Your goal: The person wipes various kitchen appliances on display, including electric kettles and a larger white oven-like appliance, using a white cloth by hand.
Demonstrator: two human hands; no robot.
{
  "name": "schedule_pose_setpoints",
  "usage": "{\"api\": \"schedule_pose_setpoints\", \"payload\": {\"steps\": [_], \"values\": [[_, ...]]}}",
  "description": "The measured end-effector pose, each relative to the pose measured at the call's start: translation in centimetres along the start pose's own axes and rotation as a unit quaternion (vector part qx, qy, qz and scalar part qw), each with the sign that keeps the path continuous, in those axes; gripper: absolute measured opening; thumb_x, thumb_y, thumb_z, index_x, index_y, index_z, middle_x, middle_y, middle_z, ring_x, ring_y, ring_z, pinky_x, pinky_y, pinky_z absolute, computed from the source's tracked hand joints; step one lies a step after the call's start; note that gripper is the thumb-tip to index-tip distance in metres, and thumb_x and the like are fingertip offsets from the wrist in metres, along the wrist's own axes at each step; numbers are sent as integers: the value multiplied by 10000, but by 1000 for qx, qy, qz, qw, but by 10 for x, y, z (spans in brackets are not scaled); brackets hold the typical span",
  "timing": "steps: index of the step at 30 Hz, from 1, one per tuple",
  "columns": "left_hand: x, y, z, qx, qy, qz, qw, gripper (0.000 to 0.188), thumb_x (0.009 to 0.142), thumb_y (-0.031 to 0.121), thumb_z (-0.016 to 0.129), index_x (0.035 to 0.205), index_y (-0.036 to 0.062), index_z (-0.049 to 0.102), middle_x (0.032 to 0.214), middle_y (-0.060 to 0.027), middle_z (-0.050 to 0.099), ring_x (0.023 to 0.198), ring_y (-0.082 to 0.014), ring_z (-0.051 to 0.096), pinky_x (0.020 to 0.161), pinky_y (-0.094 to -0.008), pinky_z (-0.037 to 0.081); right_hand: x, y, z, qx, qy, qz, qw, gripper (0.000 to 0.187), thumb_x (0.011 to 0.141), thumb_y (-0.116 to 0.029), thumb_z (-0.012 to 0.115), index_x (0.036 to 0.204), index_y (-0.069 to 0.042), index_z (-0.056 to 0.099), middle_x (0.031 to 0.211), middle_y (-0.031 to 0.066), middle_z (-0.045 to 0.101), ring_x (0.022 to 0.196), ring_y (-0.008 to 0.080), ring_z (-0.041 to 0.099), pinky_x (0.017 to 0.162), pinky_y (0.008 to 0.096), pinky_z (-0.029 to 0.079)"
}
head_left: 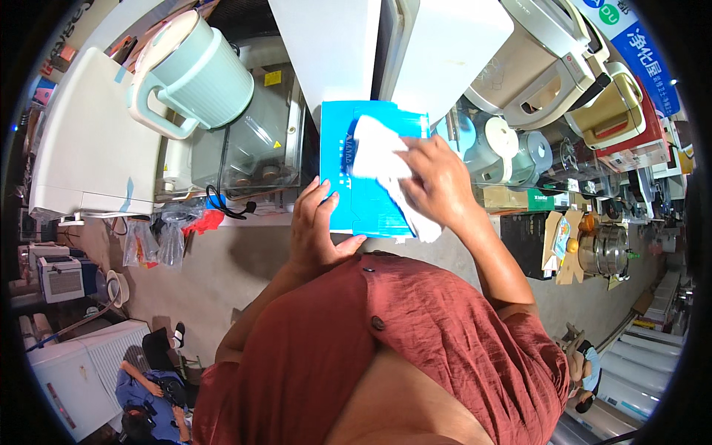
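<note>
A flat blue cardboard box (341, 211) with dark print lies in front of me, against the white appliances. My left hand (315, 222) grips its lower left corner, fingers along the edge and thumb at the bottom. My right hand (437, 178) presses a white cloth (380, 148) onto the blue face. Its fingers are bent over the cloth, which is slightly blurred, and one end hangs past the box's lower right edge.
On the left stand a mint-green jug (200, 74) on a glass-topped appliance (259, 119) and a white appliance (89, 141). A black cord (226, 208) hangs there. Beige soymilk makers (530, 67) and clear jugs fill the right. Two people (152, 393) sit behind me.
</note>
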State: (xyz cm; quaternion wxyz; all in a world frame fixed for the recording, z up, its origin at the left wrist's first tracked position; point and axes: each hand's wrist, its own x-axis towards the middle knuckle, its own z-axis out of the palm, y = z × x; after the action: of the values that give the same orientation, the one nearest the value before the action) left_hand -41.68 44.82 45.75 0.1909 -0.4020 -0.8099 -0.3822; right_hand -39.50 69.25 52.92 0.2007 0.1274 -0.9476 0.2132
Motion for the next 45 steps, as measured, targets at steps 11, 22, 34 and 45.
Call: {"api": "schedule_pose_setpoints", "payload": {"steps": [11,22,34,45], "values": [[-7,-1,0,30,21,8,999,743,583,260,842,1196,25,495,1295,-190,467,1217,-391,464,1008,-485,399,-9,-14,7,95,-43,-90,990,418,614,-58,702,1030,-70,665,1122,112,639,894,318,576,783,410,505],[-8,6,0,105,-21,-39,994,713,640,349,792,1209,31,505,1268,-188,499,1184,-395,493,982,-486,412,-5,-22,12,185,-37,-109,976,314,664,-36,652,979,-34,653,1064,142,664,887,338,604,790,417,499],[-13,5,-1,74,10,-13,997,722,675,396,798,1212,7,513,1325,-191,477,1210,-382,470,1005,-485,396,112,32,-157,-109,288,-212,927,376,760,10,633,1136,1,636,1216,158,635,1110,288,600,988,375,434],[-15,-8,-1,35,-37,-20,999,766,787,638,614,1169,-25,595,1306,-195,527,1214,-359,472,1018,-463,372,255,116,-127,-221,8,122,968,398,913,-310,507,1223,-71,578,1055,212,666,989,394,628,874,448,487]]}}
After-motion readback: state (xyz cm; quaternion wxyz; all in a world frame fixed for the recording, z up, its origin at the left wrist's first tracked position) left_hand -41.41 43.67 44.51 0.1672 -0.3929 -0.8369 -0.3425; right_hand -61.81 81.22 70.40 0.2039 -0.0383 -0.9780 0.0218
